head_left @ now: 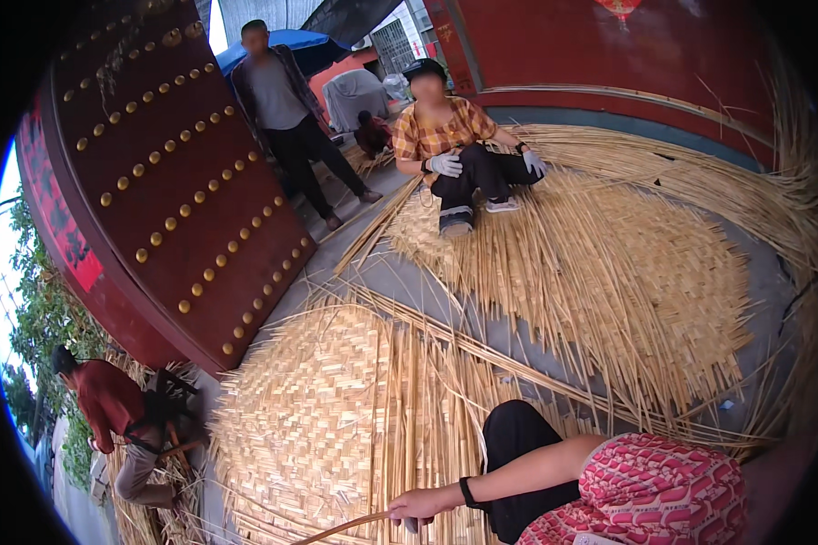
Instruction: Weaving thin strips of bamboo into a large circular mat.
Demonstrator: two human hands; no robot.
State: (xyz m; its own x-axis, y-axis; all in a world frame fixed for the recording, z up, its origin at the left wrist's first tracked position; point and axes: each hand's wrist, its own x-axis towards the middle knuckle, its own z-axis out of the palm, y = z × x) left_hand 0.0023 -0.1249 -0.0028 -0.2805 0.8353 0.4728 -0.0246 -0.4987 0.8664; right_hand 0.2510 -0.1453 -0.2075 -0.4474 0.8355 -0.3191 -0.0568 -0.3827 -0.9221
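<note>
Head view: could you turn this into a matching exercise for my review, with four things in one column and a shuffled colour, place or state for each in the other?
Column one
1. Curved strip
2. Studded door
3. Canopy
4. Gloves

Column two
A. Bright blue, behind the standing person
B. Worn by the seated person
C. Gripped in the wearer's hand
D. Dark red, with rows of gold-coloured knobs

Right pairs: 1-C, 2-D, 3-A, 4-B.

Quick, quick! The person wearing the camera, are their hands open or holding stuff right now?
Left hand: out of view, so it cannot be told.
Right hand: closed, holding a curved brown stick.
</note>
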